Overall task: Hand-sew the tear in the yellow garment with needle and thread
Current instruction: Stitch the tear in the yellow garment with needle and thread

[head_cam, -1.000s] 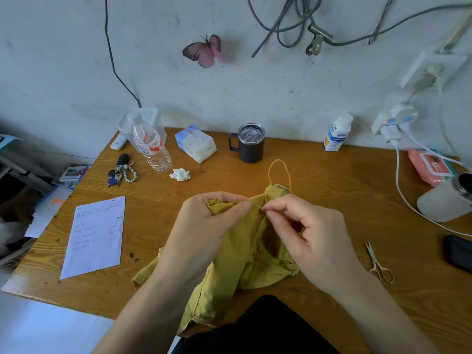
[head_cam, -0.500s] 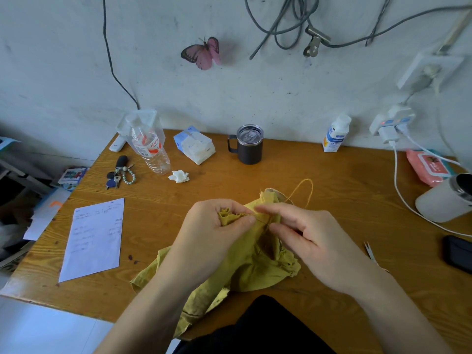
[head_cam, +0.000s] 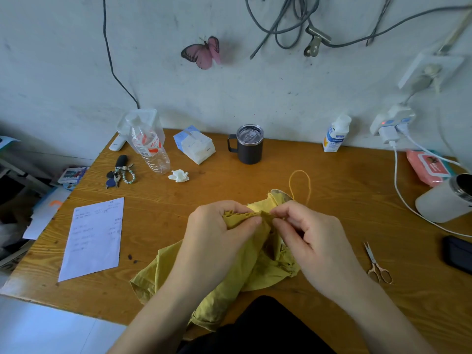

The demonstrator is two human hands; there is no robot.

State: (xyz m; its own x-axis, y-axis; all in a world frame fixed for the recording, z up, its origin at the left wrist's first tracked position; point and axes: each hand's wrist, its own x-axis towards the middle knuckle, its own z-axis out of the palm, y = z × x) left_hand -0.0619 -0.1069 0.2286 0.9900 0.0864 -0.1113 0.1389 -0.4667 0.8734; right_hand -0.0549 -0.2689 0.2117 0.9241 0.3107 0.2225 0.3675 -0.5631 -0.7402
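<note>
The yellow garment [head_cam: 245, 272] lies bunched on the wooden table [head_cam: 332, 175], its upper edge lifted between both hands. My left hand [head_cam: 217, 236] pinches a folded, frayed edge of the cloth between thumb and fingers. My right hand [head_cam: 309, 236] is closed at the same edge, fingertips almost touching the left thumb; the needle is hidden between its fingers. A loop of yellow thread [head_cam: 300, 185] rises behind the right hand and curves back down to the cloth.
Small scissors [head_cam: 375, 264] lie right of my right hand. A white paper sheet [head_cam: 94, 238] lies at the left. Along the back stand a water bottle [head_cam: 150, 149], tissue pack [head_cam: 195, 146], black mug [head_cam: 249, 148] and small white bottle [head_cam: 335, 135]. Keys [head_cam: 118, 175], charger cables [head_cam: 398, 190].
My right hand has moved back in against the cloth edge, fingers curling shut. The thread loop shifted from leaning right to standing upright behind the right hand. My left hand keeps its pinch.
</note>
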